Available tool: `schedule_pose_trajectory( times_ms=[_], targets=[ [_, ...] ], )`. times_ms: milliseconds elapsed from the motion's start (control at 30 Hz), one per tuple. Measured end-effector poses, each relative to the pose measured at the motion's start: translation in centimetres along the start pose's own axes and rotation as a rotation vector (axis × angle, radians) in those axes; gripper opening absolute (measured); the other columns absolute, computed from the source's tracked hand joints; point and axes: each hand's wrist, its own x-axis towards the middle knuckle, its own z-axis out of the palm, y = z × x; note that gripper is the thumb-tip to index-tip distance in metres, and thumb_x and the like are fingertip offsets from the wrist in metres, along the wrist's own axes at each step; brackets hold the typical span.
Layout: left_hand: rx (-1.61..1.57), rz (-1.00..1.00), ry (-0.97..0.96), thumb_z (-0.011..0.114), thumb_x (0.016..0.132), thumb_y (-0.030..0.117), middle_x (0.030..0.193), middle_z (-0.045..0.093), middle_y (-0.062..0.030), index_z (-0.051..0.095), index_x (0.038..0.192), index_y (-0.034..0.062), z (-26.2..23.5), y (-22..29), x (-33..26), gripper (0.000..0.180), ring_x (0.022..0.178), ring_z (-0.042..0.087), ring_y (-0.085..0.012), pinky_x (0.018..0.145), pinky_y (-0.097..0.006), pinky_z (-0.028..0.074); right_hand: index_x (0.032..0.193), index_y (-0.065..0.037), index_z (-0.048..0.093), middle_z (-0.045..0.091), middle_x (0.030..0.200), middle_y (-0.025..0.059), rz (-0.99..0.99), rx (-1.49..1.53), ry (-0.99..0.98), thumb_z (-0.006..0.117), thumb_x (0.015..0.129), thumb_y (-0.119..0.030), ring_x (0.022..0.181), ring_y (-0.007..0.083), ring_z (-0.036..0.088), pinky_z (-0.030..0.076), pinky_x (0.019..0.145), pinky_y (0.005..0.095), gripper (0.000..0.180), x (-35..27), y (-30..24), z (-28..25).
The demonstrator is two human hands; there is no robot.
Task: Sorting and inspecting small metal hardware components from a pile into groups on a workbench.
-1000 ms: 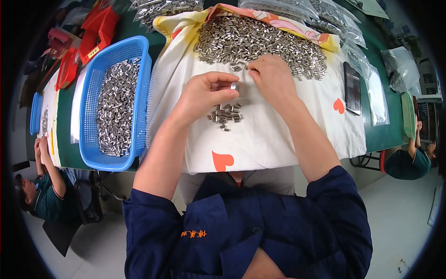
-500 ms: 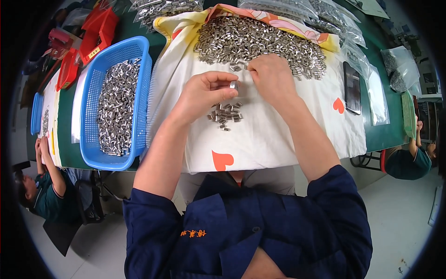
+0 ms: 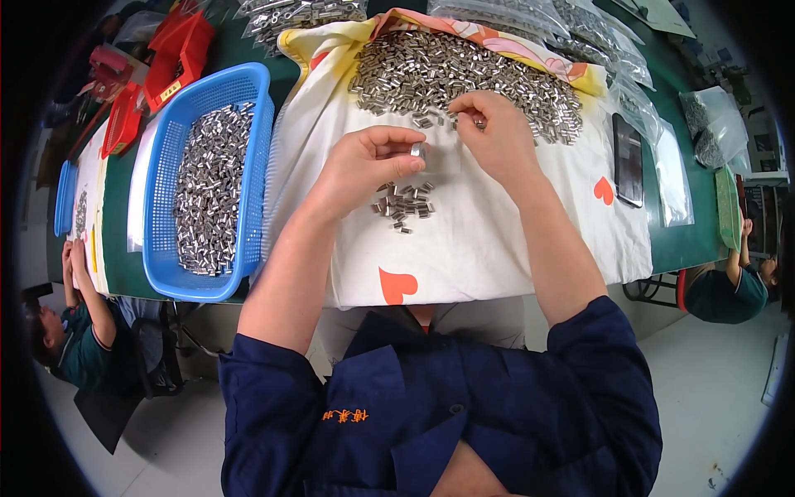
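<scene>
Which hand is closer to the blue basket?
Left. The left hand is just right of the blue basket, over the cloth. The right hand is farther right, at the big pile's edge.

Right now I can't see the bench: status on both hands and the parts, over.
Left hand pinching one small metal piece. Right hand picking at big pile. Small pile on cloth below hands. Nothing in the way.

Blue basket [image 3: 257, 157] of metal parts, red bins [image 3: 178, 45], black phone [image 3: 628, 159], clear bags [image 3: 712, 124]
</scene>
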Motion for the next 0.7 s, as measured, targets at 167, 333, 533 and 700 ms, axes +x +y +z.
schedule_pose_trajectory(
  times_ms=[167,333,533,700],
  targets=[
    [-0.138,0.017,0.004,0.062,0.075,0.001,0.087,0.062,-0.0070,0.054,0.104,-0.0025,-0.4,-0.1,0.2,0.030,0.078,0.058,-0.0100,0.070,-0.021,0.047,0.082,-0.003,0.059,0.057,0.076,-0.0015,0.207,0.529,-0.302,0.057,0.073,-0.006,0.069,0.0058,0.050,0.042,0.064,0.0198,0.009,-0.6,-2.1,-0.8],
    [-0.164,0.034,-0.018,0.063,0.075,0.001,0.088,0.061,-0.0080,0.054,0.104,-0.0032,-0.5,-0.2,0.1,0.031,0.078,0.058,-0.0108,0.071,-0.021,0.047,0.079,-0.003,0.057,0.057,0.073,-0.0022,0.152,0.509,-0.374,0.058,0.070,-0.005,0.066,0.0058,0.049,0.042,0.063,0.0201,0.009,-0.9,-2.7,-0.6],
    [-0.001,0.070,0.018,0.064,0.074,0.002,0.089,0.062,-0.0069,0.057,0.101,-0.0034,0.1,-0.1,0.1,0.028,0.078,0.057,-0.0094,0.071,-0.021,0.047,0.079,-0.004,0.055,0.057,0.072,0.0034,-0.113,0.151,-0.207,0.059,0.068,-0.003,0.066,0.0136,0.053,0.044,0.062,0.0243,0.011,-1.5,-3.3,0.0],
    [0.024,0.073,0.051,0.064,0.074,0.002,0.088,0.062,-0.0055,0.058,0.101,-0.0028,0.2,0.2,-0.2,0.027,0.077,0.057,-0.0085,0.070,-0.020,0.046,0.079,-0.004,0.054,0.057,0.074,0.0063,-0.238,-0.020,-0.120,0.059,0.067,-0.002,0.068,0.0196,0.055,0.045,0.061,0.0288,0.013,-1.7,-3.3,0.4]
  ],
)
